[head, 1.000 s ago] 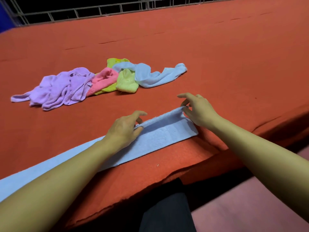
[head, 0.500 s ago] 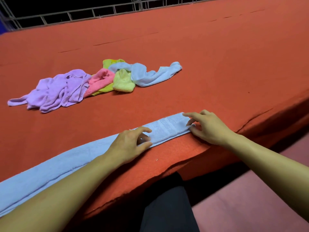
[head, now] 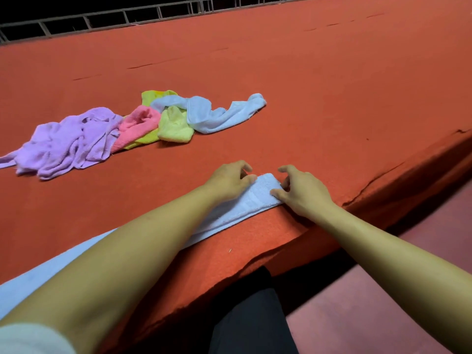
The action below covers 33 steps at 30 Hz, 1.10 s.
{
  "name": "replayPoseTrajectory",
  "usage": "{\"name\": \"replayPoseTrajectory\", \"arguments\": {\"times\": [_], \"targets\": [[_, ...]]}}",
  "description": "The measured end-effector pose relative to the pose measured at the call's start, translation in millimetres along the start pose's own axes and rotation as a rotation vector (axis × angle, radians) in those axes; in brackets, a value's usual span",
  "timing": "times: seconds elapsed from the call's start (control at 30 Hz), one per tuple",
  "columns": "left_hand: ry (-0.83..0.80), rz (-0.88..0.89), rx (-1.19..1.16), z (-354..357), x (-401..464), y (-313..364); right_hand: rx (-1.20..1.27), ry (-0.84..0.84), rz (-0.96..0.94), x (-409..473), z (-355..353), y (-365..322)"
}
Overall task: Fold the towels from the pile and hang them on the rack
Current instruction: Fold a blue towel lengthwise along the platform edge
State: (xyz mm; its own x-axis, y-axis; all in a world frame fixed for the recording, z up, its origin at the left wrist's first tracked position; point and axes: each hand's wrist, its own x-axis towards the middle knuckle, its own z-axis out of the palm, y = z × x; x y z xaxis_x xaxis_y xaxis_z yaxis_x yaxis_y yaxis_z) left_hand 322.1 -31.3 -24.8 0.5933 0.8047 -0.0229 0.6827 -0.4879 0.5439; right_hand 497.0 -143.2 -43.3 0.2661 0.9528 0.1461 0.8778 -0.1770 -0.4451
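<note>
left hand [head: 229, 182] fingers curled on folded blue towel [head: 245, 203] end | right hand [head: 301, 190] fingers pinching same end | pile [head: 122, 129] beyond

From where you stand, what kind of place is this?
Probably a makeshift laundry-folding station, though I can't be sure: a big orange felt-covered table, a pile of coloured towels, and a metal rack at its far edge.
</note>
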Motion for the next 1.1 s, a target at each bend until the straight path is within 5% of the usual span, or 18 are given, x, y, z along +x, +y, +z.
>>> {"name": "replayPoseTrajectory", "arguments": {"times": [0.33, 0.63, 0.87, 1.1], "targets": [[-0.201, -0.014, -0.28, 4.7, 34.1, 18.2, 0.19, -0.009, 0.037, 4.3, -0.3, -4.6], [-0.047, 0.005, -0.606, -3.2, 55.7, 25.1, 0.461, 0.062, 0.14, 37.8, -18.8, 0.0], [-0.058, 0.034, -0.275, 30.7, 74.4, 20.9, 0.18, -0.02, 0.153, 41.6, -10.1, 17.3], [0.129, 0.07, -0.21, -5.0, 35.2, 16.7, 0.106, 0.115, 0.06, 16.7, -18.7, -5.6]]}}
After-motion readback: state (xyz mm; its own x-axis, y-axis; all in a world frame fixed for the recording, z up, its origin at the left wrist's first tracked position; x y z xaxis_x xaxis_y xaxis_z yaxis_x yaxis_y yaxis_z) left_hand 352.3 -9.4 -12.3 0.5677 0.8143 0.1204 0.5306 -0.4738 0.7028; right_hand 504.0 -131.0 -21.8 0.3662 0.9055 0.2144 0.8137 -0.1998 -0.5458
